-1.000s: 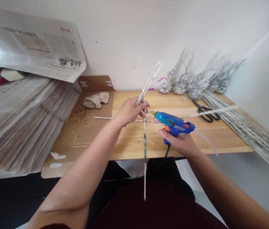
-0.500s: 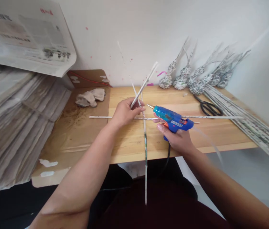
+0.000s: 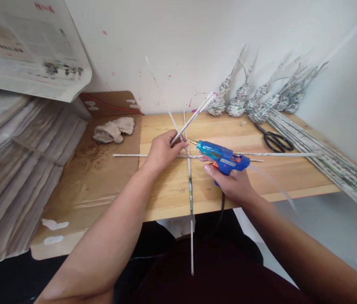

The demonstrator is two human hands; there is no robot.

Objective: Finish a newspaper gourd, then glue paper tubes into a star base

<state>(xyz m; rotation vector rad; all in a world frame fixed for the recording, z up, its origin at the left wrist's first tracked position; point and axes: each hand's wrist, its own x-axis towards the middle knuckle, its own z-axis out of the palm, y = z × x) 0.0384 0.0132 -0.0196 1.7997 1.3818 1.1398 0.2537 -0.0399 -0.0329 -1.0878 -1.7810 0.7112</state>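
My left hand is closed around rolled newspaper sticks, which tilt up to the right and, more thinly, up to the left. In my right hand is a blue hot glue gun, its metal nozzle close to my left fingertips. Whether the nozzle touches a stick I cannot tell. Below the hands, a long paper stick runs toward me past the table edge. Crossing it sideways lies another paper stick. My left fingers hide where the sticks meet.
Woven paper gourd shapes stand by the wall at the back right. Black scissors lie before them, beside a bundle of paper sticks. Left are a cardboard sheet, a crumpled cloth and stacked newspapers.
The glue gun's nozzle has come slightly nearer my left fingertips. The sticks in my left hand have tipped further right. The whole view has shifted a little.
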